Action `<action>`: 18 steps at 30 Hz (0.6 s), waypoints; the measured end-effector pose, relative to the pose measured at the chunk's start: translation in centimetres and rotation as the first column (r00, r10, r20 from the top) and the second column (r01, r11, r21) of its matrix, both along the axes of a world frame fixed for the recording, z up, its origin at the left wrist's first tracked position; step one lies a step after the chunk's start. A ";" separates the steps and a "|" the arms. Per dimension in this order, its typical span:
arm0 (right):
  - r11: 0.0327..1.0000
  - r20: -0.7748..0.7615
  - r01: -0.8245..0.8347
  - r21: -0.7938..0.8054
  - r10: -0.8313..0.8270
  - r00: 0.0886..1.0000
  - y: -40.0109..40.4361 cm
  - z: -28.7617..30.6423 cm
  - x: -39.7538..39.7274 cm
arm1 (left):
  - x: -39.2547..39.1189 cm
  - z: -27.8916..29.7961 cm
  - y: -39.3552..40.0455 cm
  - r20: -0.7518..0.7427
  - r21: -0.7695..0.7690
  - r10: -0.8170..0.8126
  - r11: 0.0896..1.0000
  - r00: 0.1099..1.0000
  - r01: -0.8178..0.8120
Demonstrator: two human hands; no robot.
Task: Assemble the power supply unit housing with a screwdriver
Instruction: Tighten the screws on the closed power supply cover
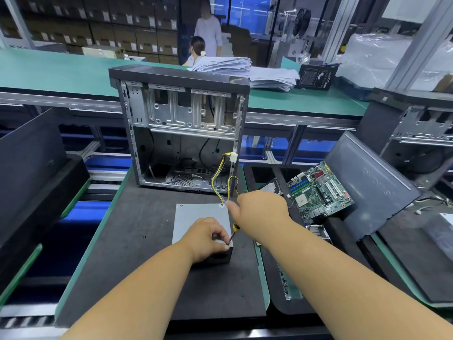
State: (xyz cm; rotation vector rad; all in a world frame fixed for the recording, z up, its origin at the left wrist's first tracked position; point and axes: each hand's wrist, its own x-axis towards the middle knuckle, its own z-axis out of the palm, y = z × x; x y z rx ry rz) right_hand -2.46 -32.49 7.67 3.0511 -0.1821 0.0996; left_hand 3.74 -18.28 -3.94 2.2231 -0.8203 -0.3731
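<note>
Left hand (pixel 208 238) grip pinches the near corner of the power supply unit (pixel 196 214); right hand (pixel 259 212) grip holds the screwdriver (pixel 232 233), tip at that corner

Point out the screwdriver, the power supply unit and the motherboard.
screwdriver (pixel 235 227): head view, on its yellow handle by the right hand.
power supply unit (pixel 196 213): head view, on its bare grey top cover.
motherboard (pixel 321 190): head view, at the middle of the green board.

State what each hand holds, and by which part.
Right hand grips the screwdriver by its yellow handle. Left hand pinches its shaft near the tip, resting on the power supply unit.
</note>
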 end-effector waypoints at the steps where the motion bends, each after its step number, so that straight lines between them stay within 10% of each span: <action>1: 0.997 0.001 -0.014 0.075 0.014 1.000 0.0 0.0 -0.1 | 0.0 0.0 0.0 -0.002 -0.003 0.000 1.000 1.000 0.000; 6: 0.931 -0.005 -0.234 0.282 0.245 0.970 -0.4 0.9 -0.4 | 0.1 0.4 0.1 0.011 0.055 -0.033 0.998 0.999 0.032; 11: 0.984 0.008 -0.176 0.028 0.176 0.984 0.1 0.1 -0.6 | 0.0 0.4 0.1 0.011 0.040 -0.022 0.999 1.000 0.022; 18: 0.948 -0.021 -0.177 0.264 0.189 0.982 0.3 0.7 -0.3 | 0.0 0.3 0.0 0.006 0.050 -0.015 0.999 1.000 0.015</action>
